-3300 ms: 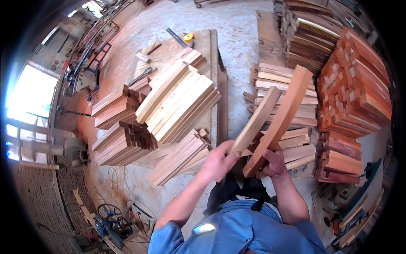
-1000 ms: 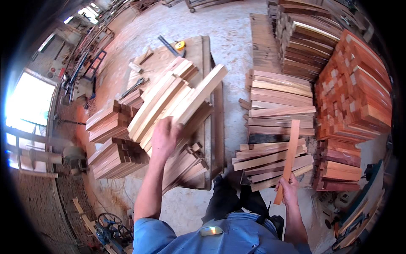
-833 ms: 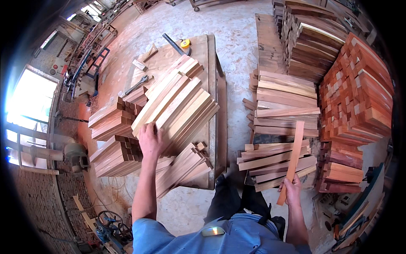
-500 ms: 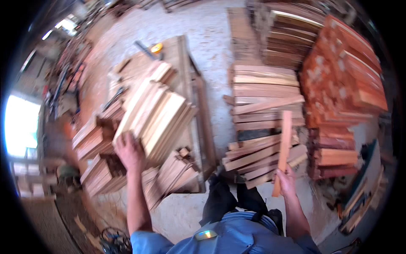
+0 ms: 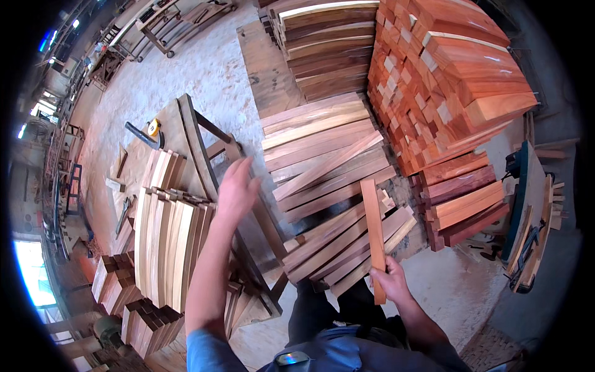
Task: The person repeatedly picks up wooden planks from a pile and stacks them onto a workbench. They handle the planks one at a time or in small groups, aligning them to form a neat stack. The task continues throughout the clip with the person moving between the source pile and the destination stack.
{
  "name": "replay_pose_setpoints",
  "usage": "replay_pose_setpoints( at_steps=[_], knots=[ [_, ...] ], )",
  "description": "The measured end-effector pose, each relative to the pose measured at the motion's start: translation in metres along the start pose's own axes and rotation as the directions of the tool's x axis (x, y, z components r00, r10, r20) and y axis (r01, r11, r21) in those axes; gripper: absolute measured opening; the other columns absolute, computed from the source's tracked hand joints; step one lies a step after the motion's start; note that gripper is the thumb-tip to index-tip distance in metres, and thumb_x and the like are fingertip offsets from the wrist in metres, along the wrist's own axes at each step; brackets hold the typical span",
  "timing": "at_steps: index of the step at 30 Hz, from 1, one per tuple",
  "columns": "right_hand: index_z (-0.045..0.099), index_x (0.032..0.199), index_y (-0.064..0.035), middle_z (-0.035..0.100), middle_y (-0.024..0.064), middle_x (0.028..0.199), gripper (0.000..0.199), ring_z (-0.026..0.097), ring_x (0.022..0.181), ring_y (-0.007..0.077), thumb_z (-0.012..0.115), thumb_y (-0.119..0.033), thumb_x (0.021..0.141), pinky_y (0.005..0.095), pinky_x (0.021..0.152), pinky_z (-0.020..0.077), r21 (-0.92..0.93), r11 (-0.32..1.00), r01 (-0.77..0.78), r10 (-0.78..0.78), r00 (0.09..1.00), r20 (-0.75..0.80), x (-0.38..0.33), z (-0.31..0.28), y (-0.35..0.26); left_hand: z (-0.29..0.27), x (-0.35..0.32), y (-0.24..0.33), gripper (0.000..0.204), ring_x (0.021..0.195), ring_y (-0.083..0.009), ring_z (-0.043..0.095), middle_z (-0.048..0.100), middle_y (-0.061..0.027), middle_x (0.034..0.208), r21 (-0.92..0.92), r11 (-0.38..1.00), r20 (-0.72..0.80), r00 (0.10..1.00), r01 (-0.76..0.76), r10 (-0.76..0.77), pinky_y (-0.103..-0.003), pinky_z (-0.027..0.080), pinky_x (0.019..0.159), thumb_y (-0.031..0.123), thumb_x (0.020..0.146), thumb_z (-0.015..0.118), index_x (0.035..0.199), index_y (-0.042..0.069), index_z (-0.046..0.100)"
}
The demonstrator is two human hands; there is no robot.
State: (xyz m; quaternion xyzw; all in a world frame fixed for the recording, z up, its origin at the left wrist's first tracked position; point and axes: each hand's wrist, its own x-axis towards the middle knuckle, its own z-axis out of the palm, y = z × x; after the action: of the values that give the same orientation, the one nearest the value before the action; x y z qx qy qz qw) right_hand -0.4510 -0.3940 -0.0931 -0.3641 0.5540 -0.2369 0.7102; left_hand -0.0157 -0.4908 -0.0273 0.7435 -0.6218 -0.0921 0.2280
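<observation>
My right hand is closed round the lower part of a reddish wooden slat, which points away from me over the near end of a low stack of slats. My left hand is raised with nothing in it, fingers apart and a little blurred, above the right edge of a wooden worktable. A bundle of pale slats lies on that table, to the left of my left forearm. One loose slat rests slantwise across the low stack.
A tall pile of orange-red blocks stands at the right, with darker boards beside it. On the table are a yellow tape measure and several short block piles. A wheeled bench stands at the far left.
My left hand has let go of the pale slats and moved right and up, off the bundle. My view has turned toward the right. The slat stays in my right hand.
</observation>
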Motion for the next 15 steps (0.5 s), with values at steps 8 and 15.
replay_pose_setpoints(
  at_steps=[8, 15],
  knots=[
    [0.060, 0.107, 0.0002, 0.064, 0.0030, 0.087, 0.028, 0.061, 0.077, 0.0089, 0.074, -0.005, 0.084, 0.0267, 0.069, 0.0502, -0.075, 0.997, 0.030, -0.029, 1.000, 0.007, -0.038, -0.014, -0.001, 0.091, 0.111, -0.004, 0.046, 0.119, -0.0378, 0.054, 0.060, -0.0179, 0.128, 0.093, 0.994, 0.226, 0.973, -0.058, 0.035, -0.043, 0.043, 0.103, 0.024, 0.091, 0.062, 0.133, 0.007, 0.058],
    [0.059, 0.107, -0.0001, 0.064, 0.0026, 0.087, 0.028, 0.061, 0.077, 0.0087, 0.075, -0.005, 0.085, 0.0271, 0.069, 0.0511, -0.053, 0.999, -0.004, 0.003, 1.000, -0.011, -0.034, -0.020, 0.002, 0.100, 0.130, -0.022, 0.031, 0.102, -0.0376, 0.063, 0.067, -0.0192, 0.107, 0.044, 0.993, 0.182, 0.978, -0.113, 0.103, -0.044, 0.050, 0.091, 0.026, 0.097, 0.056, 0.120, 0.008, 0.067]
  ],
)
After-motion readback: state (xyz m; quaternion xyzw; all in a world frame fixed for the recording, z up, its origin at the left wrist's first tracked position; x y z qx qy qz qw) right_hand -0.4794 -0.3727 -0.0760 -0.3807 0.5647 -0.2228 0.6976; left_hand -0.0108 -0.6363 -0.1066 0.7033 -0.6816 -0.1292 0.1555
